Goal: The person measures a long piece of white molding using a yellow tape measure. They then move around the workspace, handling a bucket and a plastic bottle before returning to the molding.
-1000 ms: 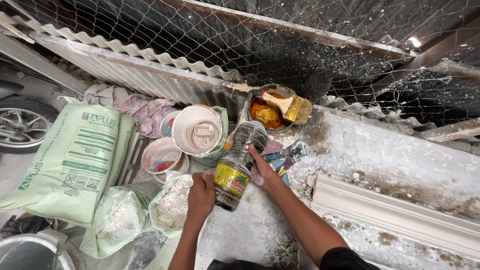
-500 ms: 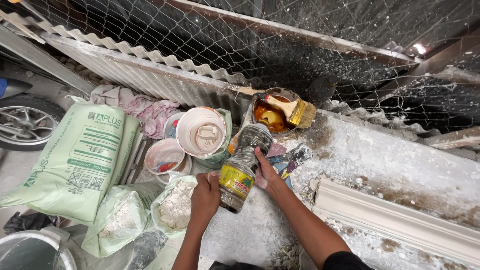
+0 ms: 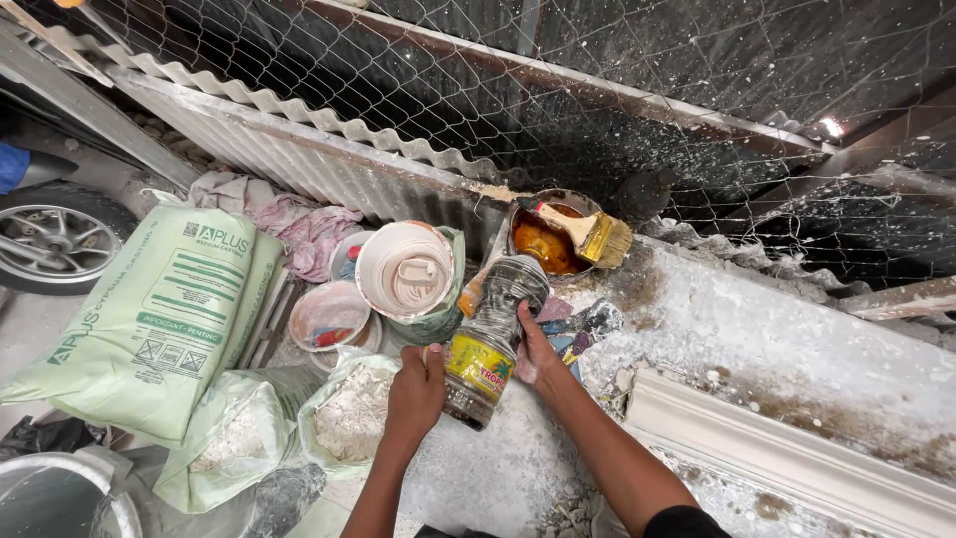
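Observation:
A clear plastic bottle (image 3: 490, 339) with a yellow label lies tilted over a dusty white surface. My right hand (image 3: 533, 351) grips its side. My left hand (image 3: 418, 387) is closed at the bottle's lower left, around what looks like a small stick. Just beyond the bottle's neck stands a round tin (image 3: 543, 242) of orange-brown liquid with a flat paintbrush (image 3: 590, 232) resting across its rim.
A white bucket (image 3: 404, 271) and a smaller tub (image 3: 329, 315) stand left of the bottle. Open bags of white powder (image 3: 351, 413) and a large green sack (image 3: 164, 319) lie at the left. Corrugated sheet (image 3: 299, 149) and wire mesh (image 3: 597, 50) run behind; a white moulding (image 3: 777, 448) lies right.
The bottle and both hands stay in nearly the same place; the view has shifted slightly, and the bottle sits a little lower than before.

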